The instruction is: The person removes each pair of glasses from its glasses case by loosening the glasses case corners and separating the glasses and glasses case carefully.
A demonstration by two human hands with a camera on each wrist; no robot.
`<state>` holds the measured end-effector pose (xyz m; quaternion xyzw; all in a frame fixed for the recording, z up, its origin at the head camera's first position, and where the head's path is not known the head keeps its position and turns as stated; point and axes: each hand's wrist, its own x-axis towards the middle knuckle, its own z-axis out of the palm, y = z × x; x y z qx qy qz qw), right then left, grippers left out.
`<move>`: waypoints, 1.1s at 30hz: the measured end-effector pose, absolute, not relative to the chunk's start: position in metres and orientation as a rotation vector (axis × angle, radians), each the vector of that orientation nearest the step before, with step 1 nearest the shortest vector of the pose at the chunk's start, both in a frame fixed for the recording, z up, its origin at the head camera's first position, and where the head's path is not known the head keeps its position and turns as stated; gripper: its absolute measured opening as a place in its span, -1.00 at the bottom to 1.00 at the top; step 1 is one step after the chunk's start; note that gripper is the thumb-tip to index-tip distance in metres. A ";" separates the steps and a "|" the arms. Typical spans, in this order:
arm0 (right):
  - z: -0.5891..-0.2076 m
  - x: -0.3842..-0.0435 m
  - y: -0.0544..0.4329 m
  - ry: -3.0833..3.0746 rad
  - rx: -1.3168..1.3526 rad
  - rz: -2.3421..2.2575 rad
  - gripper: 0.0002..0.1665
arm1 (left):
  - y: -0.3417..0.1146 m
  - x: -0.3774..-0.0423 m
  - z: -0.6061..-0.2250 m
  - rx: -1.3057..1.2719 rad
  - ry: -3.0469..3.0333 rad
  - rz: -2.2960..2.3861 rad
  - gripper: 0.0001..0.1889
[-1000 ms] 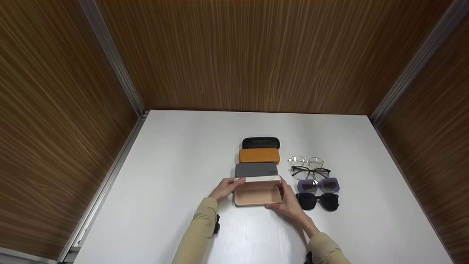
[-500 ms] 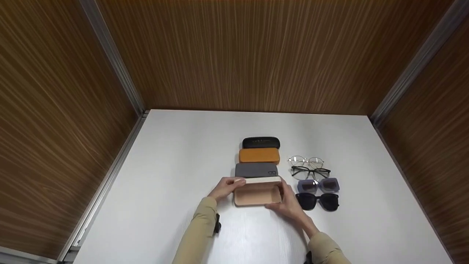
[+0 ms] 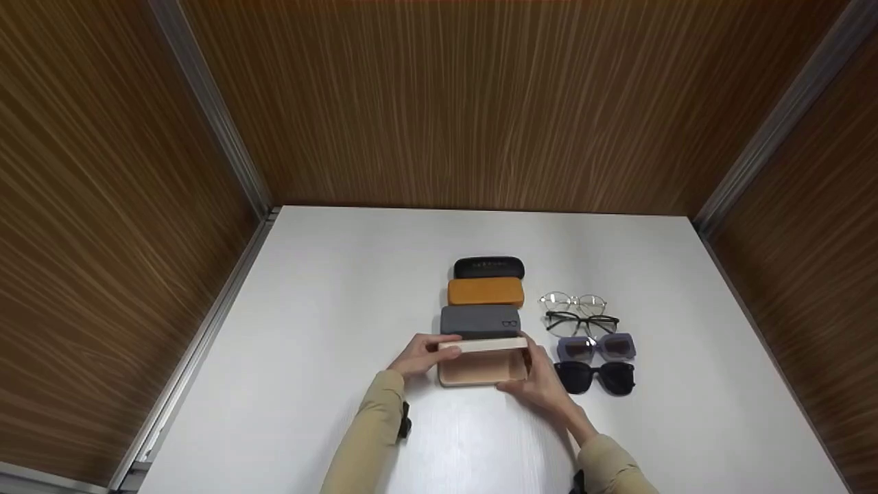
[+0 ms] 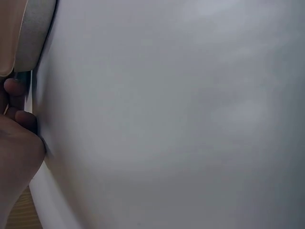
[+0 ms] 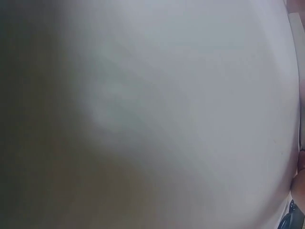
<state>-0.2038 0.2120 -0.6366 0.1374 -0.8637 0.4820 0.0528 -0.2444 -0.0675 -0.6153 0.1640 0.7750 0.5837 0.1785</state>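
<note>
In the head view a light-coloured glasses case (image 3: 481, 372) stands partly open on the white table, its pinkish inside showing and the lid (image 3: 490, 344) tilted forward over it. My left hand (image 3: 420, 355) pinches the lid's left corner between thumb and fingers. At the other end my right hand (image 3: 542, 383) grips the case, thumb at the front edge and fingers along the side. A corner of the case (image 4: 33, 36) and the curled left fingers (image 4: 24, 119) show in the left wrist view. The right wrist view catches only a sliver of the case and hand at its edge.
Behind the held case lie a grey case (image 3: 479, 320), an orange case (image 3: 485, 291) and a black case (image 3: 488, 267). Right of them are wire-framed glasses (image 3: 591, 303), black-framed glasses (image 3: 582, 321), purple sunglasses (image 3: 616, 346) and black sunglasses (image 3: 616, 377). Wood-grain panels (image 3: 439, 103) enclose the table.
The lid has swung down and forward a little, with my left thumb moving along with it. More of the grey case shows behind. My right hand and the case base have stayed in place.
</note>
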 end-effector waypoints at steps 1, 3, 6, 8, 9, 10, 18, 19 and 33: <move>-0.637 -0.204 0.212 -2.630 0.416 1.470 0.34 | -0.067 -0.245 -0.615 0.469 2.184 1.655 -0.50; -0.636 -0.204 0.213 -2.635 0.410 1.473 0.34 | -0.068 -0.245 -0.615 0.493 2.182 1.659 -0.50; -0.635 -0.203 0.213 -2.646 0.405 1.465 0.34 | -0.068 -0.245 -0.617 0.502 2.184 1.663 -0.49; -0.634 -0.203 0.213 -2.645 0.404 1.475 0.34 | -0.068 -0.244 -0.618 0.506 2.182 1.666 -0.48; -0.634 -0.203 0.213 -2.646 0.402 1.476 0.34 | -0.069 -0.244 -0.619 0.504 2.187 1.662 -0.48; -0.634 -0.203 0.213 -2.652 0.398 1.471 0.34 | -0.069 -0.244 -0.619 0.499 2.180 1.664 -0.48; -0.632 -0.203 0.212 -2.684 0.384 1.425 0.33 | -0.071 -0.241 -0.618 0.527 2.194 1.651 -0.42; -0.631 -0.204 0.212 -2.688 0.379 1.434 0.33 | -0.071 -0.240 -0.618 0.527 2.196 1.648 -0.41; -0.623 -0.208 0.211 -2.739 0.332 1.377 0.33 | -0.072 -0.236 -0.619 0.523 2.160 1.696 -0.39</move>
